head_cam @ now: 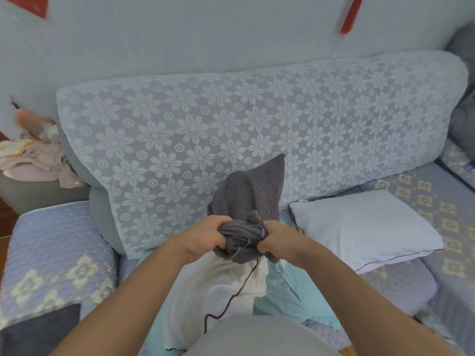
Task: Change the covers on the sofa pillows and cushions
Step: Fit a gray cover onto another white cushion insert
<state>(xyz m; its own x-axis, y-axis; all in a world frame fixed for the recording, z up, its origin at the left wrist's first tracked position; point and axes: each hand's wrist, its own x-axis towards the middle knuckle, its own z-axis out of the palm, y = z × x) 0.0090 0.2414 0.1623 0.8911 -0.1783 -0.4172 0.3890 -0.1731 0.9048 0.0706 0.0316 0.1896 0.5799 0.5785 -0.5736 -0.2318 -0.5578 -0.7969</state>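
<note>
A dark grey knitted cover [250, 191] stands bunched over the far end of a white pillow insert [226, 289] that runs toward me. My left hand [209, 233] grips the gathered edge of the cover on its left side. My right hand [279, 240] grips the same edge on its right. A dark red piping cord [239, 291] trails down the white insert. Under the insert lies a teal cover [288, 299]. A pale blue pillow [365, 227] lies flat on the sofa seat to the right.
The sofa backrest [231, 129] wears a flower-patterned lace throw. A quilted armrest [54, 255] is at the left, with a dark cushion corner [38, 330] below it. A heap of pink clothes [38, 155] sits at the far left. Grey cushions [462, 116] are at the right.
</note>
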